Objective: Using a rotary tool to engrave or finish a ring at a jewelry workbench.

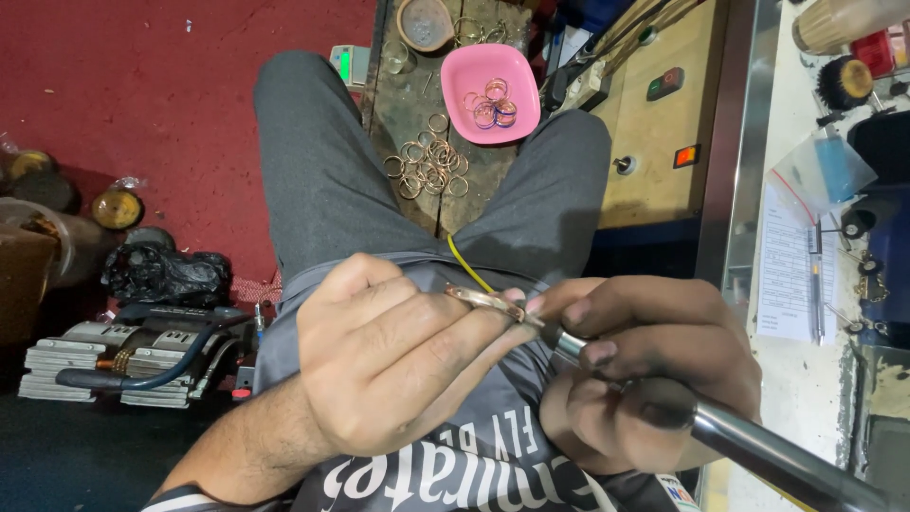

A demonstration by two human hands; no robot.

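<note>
My left hand (398, 365) pinches a thin copper-coloured ring (483, 301) between thumb and fingers, held over my lap. My right hand (645, 365) grips a shiny steel rod-shaped tool (758, 446) whose tip meets the ring. A loose heap of similar rings (428, 169) lies on a worn wooden block (408, 95) between my knees. Beyond it a pink bowl (469, 71) holds several more rings (493, 102), some bluish.
A round metal dish (424, 23) sits at the block's far end. A wooden box with switches (664, 104) stands to the right, next to a bench with papers (787, 265) and brushes. Transformer blocks with a hose (123, 360) lie on the red floor at left.
</note>
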